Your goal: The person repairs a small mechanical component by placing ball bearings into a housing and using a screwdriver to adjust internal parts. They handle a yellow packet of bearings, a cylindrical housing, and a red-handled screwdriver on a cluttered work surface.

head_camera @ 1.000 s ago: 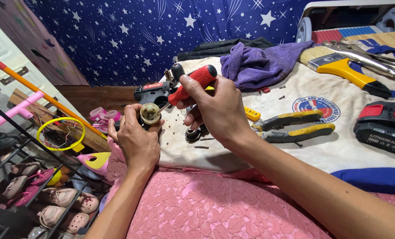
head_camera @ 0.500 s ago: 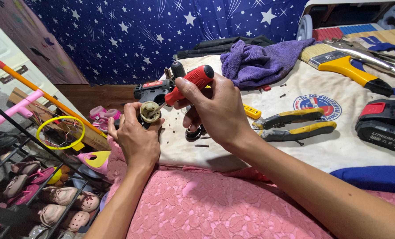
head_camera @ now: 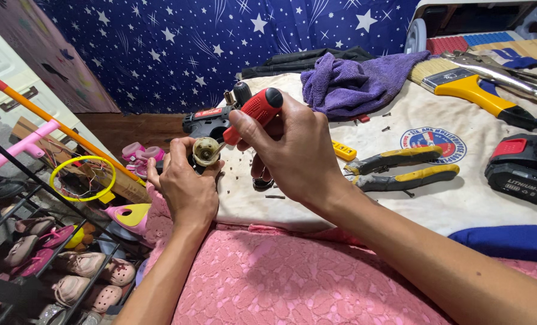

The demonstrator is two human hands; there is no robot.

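The small round part (head_camera: 206, 150), pale and beige with a dark centre, sits pinched in the left hand (head_camera: 187, 186), just left of the white cloth (head_camera: 461, 204). The right hand (head_camera: 289, 153) is closed around one red-handled screwdriver (head_camera: 253, 114), its tip at the part. The part's lower half is hidden by fingers. On the cloth lie one pair of yellow-handled pliers (head_camera: 401, 168), one purple rag (head_camera: 352, 81) and one battery pack (head_camera: 524, 168).

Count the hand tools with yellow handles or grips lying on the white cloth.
2: the pliers right of the right hand, and a yellow-handled tool by the purple cloth. Others may be hidden.
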